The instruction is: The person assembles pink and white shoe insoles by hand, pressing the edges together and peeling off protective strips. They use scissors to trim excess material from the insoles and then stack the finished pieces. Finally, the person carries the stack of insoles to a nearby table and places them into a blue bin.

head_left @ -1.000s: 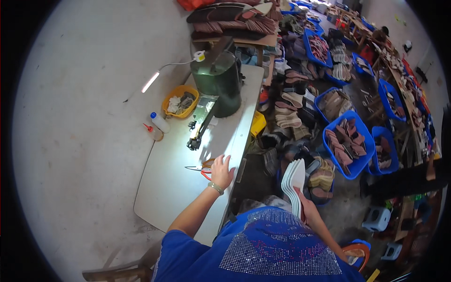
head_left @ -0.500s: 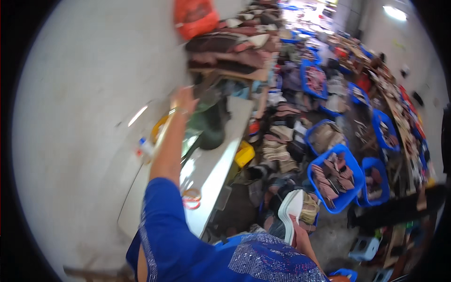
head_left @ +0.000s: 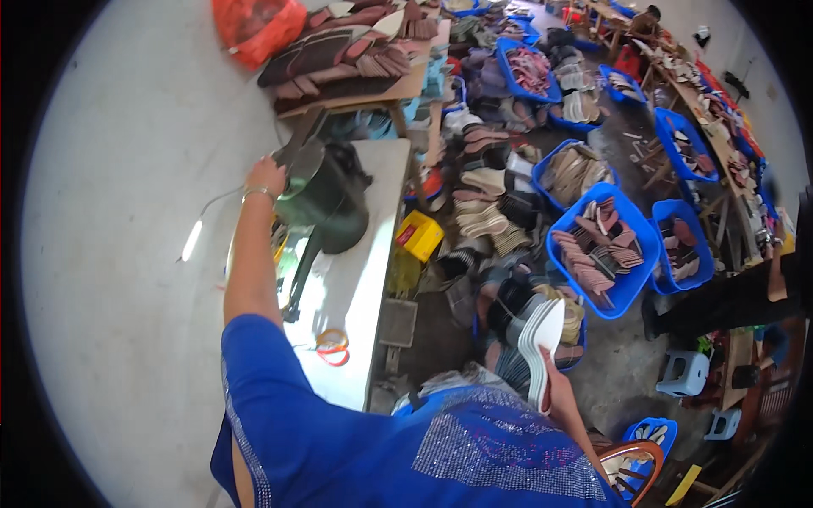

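My left arm reaches far forward over the white worktable (head_left: 385,169). At its end, my left hand (head_left: 267,176) is against the back of a dark green sewing machine (head_left: 326,203); its fingers look curled, and what they hold, if anything, does not show. Down at my right side, my right hand (head_left: 556,388) is closed on a stack of shoe soles (head_left: 539,343), white sole-shaped layers with some pink low on the stack. The hand's fingers are mostly hidden by the stack. Orange-handled scissors (head_left: 334,354) and a tape roll (head_left: 329,340) lie on the table's near part.
A lit lamp (head_left: 193,241) hangs left of my wrist. Beyond the machine, a wooden table (head_left: 373,103) bears piled shoe pieces and a red bag (head_left: 254,30). Blue baskets (head_left: 639,275) of shoe parts crowd the floor. Another person's dark-clothed leg (head_left: 711,317) and a stool (head_left: 684,372) are right.
The view has swung, so the scene sits further left and lower. My left hand is now at the sewing machine's back. My right hand still holds the stack, which shows more fully.
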Demonstrator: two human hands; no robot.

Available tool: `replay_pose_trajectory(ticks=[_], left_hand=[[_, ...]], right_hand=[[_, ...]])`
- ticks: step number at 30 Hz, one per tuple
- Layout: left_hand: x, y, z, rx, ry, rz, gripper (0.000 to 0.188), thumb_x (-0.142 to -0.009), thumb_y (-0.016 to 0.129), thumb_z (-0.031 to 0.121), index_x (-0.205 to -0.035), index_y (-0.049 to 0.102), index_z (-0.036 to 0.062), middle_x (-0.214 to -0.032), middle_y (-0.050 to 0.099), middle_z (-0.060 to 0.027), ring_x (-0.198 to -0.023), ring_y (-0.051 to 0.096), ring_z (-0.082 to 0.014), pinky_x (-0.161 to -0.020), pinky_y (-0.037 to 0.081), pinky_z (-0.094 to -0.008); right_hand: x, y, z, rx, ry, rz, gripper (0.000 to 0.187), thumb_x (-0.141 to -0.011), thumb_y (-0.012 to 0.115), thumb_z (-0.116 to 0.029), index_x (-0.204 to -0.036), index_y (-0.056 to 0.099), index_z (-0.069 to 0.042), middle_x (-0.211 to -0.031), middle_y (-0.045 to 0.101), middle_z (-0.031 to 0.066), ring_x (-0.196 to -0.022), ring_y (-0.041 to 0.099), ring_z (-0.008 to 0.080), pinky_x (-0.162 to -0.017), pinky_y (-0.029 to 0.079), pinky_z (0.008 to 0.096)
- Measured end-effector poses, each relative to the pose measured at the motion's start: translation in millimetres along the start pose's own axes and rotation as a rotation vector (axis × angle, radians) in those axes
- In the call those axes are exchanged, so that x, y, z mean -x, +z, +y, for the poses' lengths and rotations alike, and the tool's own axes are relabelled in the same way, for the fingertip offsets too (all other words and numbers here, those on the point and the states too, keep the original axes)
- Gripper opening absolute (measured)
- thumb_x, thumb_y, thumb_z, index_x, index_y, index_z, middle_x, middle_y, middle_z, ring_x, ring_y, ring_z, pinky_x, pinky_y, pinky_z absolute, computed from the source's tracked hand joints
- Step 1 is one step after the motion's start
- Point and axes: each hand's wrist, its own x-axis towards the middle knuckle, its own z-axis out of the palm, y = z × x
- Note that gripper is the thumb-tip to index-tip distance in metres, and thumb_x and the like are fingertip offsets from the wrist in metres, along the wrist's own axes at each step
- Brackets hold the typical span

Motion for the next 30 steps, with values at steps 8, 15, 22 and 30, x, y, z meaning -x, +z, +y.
replay_pose_trajectory(ticks=[8,15,22,30], left_hand=[[26,-8,-9,-0.169,-0.017,0.062,0.044,-0.089,0.055,0.033,-0.122,0.046,0.0041,-0.128,0.052,-0.0181,-0.120,0.049,-0.0333,-0.097,0.040,-0.0458],[183,27,100,0.649,0.823,0.303,0.036,-0.081,0.065,0.015,-0.113,0.056,0.0031,-0.116,0.059,-0.0163,-0.109,0.055,-0.0338,-0.096,0.042,-0.0425],[374,141,68,0.409,0.657,-0.416,0.055,-0.082,0.066,0.027,-0.131,0.047,0.0101,-0.142,0.037,-0.0184,-0.132,0.034,-0.0333,-0.104,0.029,-0.0543],[405,233,-9,0.267,0.510,-0.217,0.049,-0.091,0.051,0.017,-0.137,0.039,0.0059,-0.145,0.032,-0.0204,-0.136,0.027,-0.0371,-0.109,0.023,-0.0504]], right_hand=[[63,61,-38,-0.001,0.073,0.013,0.050,-0.096,0.051,-0.042,-0.124,0.058,-0.001,-0.099,0.066,0.0032,-0.081,0.060,0.0093,-0.067,0.046,0.0226],[50,52,34,-0.033,0.049,0.163,0.052,-0.091,0.050,-0.054,-0.116,0.064,-0.010,-0.068,0.059,-0.0016,-0.044,0.043,0.0078,-0.039,0.029,0.0232],[69,80,57,0.152,0.156,0.138,0.056,-0.091,0.050,-0.055,-0.089,0.070,-0.003,-0.053,0.050,-0.0014,-0.041,0.042,0.0076,-0.040,0.031,0.0231],[77,101,66,0.059,0.208,0.029,0.049,-0.094,0.051,-0.046,-0.110,0.067,-0.003,-0.079,0.065,0.0011,-0.064,0.057,0.0060,-0.057,0.044,0.0214]])
